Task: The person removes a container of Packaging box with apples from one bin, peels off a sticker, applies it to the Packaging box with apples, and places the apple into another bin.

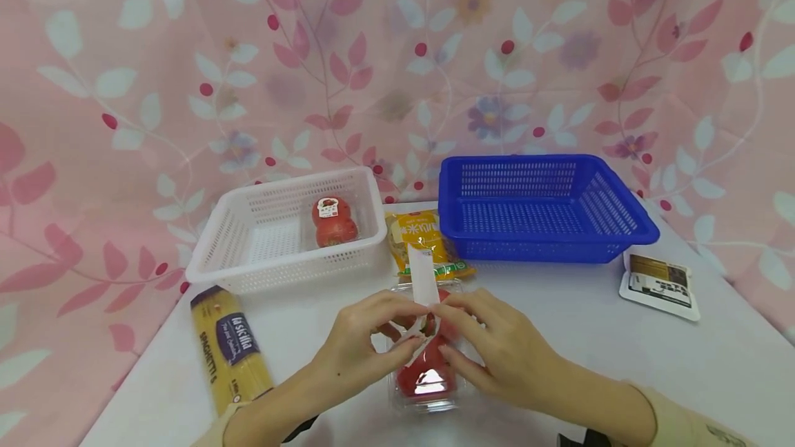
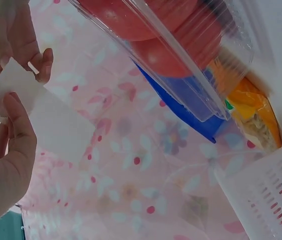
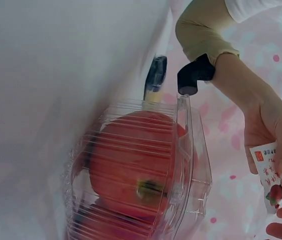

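A clear plastic clamshell (image 1: pixel 426 379) with red tomatoes lies on the white table near its front edge. Above it stands a white label strip (image 1: pixel 422 273), its lower end between both hands. My left hand (image 1: pixel 406 317) pinches the strip from the left and my right hand (image 1: pixel 444 309) pinches it from the right. In the left wrist view the label (image 2: pixel 51 117) lies under my left thumb (image 2: pixel 17 125), and right hand fingers (image 2: pixel 37 64) hold its upper corner. The right wrist view shows the clamshell (image 3: pixel 131 172) close up and the printed label (image 3: pixel 267 165) in the left hand.
A white basket (image 1: pixel 223 254) with a wrapped tomato pack (image 1: pixel 334 221) stands at the back left. A blue basket (image 1: pixel 621 226) stands at the back right. A yellow packet (image 1: pixel 417 234) lies between them, a spaghetti pack (image 1: pixel 226 347) left, a dark sachet (image 1: pixel 661 281) right.
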Motion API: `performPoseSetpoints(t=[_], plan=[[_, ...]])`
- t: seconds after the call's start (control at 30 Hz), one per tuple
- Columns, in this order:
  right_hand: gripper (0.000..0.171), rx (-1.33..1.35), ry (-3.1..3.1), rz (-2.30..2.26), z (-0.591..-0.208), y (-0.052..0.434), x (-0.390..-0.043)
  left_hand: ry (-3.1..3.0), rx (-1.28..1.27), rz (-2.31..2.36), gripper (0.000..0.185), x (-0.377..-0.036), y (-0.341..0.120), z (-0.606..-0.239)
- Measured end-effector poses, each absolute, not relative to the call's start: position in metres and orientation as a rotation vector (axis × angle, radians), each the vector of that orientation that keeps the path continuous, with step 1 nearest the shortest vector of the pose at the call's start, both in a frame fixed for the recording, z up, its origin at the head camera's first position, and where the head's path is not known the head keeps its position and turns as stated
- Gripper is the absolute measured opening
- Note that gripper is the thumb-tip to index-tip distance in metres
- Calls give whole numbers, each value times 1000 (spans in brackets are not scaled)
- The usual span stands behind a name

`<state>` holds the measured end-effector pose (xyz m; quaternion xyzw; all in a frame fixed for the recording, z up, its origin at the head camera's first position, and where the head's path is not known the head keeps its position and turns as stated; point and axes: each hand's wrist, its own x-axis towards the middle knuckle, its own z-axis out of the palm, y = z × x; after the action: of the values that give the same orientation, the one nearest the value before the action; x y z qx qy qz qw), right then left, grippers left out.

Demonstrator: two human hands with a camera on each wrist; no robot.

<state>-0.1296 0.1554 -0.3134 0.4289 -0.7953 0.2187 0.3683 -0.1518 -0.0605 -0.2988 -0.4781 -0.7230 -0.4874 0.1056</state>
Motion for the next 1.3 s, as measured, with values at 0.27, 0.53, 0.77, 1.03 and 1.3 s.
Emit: performPoseSetpoints(t=[0.27, 0.53, 0.77, 1.03, 1.3], plan=[[38, 1065, -2123, 641, -311, 161, -132, -2009, -1508, -1392, 35, -152, -54, -302], [32, 1064, -2084, 693, -309, 162, -130, -2078, -1457, -1446, 44, -148, -52, -303], [28, 1104, -1998, 730, -309, 160, -131, -2147, -1415, -1462, 51, -147, -49, -306], [19, 1212, -1838, 770, -305, 157, -132, -2187, -1376, -1475, 54, -145, -49, -311], [18, 1277, -1764, 745, -298, 153, -129, -2248, -1370, -1636, 57, -144, -50, -311]])
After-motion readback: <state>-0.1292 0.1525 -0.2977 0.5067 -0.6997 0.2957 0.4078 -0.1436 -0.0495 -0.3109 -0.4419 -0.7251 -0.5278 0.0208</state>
